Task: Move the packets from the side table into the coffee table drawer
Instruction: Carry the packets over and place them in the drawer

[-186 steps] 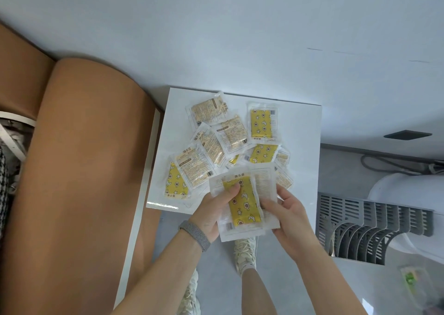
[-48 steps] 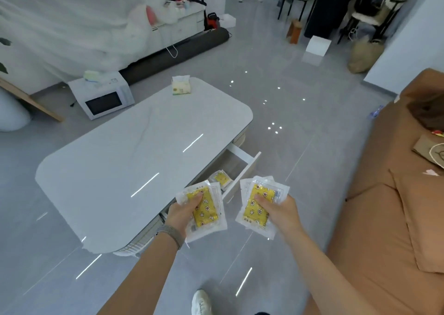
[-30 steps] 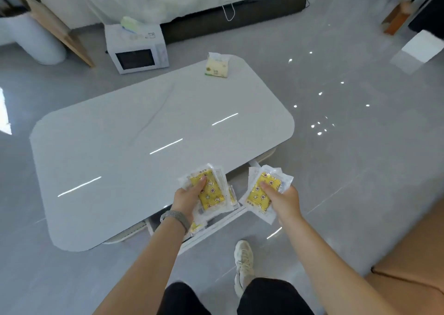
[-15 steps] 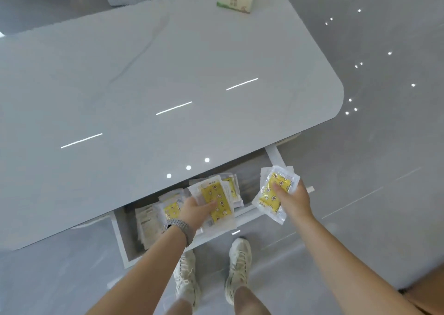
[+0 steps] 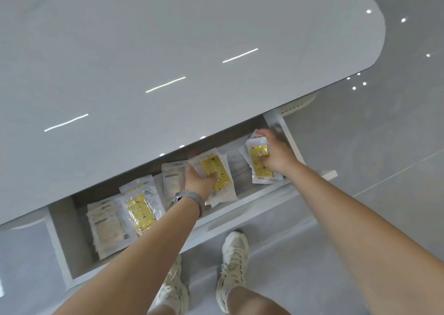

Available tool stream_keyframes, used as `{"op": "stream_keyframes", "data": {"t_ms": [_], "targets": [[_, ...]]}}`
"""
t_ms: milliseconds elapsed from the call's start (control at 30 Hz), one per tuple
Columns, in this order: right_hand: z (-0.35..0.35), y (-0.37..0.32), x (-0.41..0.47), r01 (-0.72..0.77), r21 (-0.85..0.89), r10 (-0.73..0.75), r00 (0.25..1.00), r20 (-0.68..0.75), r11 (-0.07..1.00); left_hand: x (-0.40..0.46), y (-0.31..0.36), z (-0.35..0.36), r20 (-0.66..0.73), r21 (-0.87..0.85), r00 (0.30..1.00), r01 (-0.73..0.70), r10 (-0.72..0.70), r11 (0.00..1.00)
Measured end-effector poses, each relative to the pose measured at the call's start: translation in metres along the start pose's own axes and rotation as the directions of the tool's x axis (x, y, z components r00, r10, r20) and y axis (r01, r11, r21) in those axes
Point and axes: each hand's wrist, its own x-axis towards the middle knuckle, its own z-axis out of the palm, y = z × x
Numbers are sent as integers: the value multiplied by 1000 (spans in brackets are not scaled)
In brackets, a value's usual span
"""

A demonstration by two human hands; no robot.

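A glossy grey floor runs under a pale coffee table (image 5: 168, 50) whose top fills the far half of the head view, and its drawer (image 5: 240, 221) stands pulled out toward the person at the near edge. Both hands are inside the drawer. The left hand (image 5: 198, 179) grips a small stack of packets (image 5: 216, 173) near the drawer's middle, thumb curled over the yellow face of the top one, fingers underneath. The right hand (image 5: 276, 156) clamps a second stack (image 5: 258, 163) at the far right corner, just beside the right drawer wall, fingers wrapped over its far end. Each stack's long axis runs roughly near to far, tilted slightly left at the far end, and each lies low over the drawer floor; whether they touch it cannot be told. More packets (image 5: 139, 211) already lie loose in the left half of the drawer. The bare floor between the 2 stacks looks like the room left, so each hand probably needs only to let go where it is. The side table is out of sight.
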Motion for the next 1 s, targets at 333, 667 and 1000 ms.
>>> {"op": "stream_keyframes", "data": {"t_ms": [333, 667, 1000], "targets": [[17, 12, 24, 25, -239, -51, 993, -103, 971, 25, -2, 39, 53, 99, 998, 40, -45, 994], [18, 3, 16, 26, -535, -98, 989, -107, 844, 33, 1, 50, 74, 239, 996, -64, 47, 969], [-22, -22, -72, 64, -435, -102, 993, -65, 898, -63, 18, -15, 166, 636, 935, -344, 313, 690]]}}
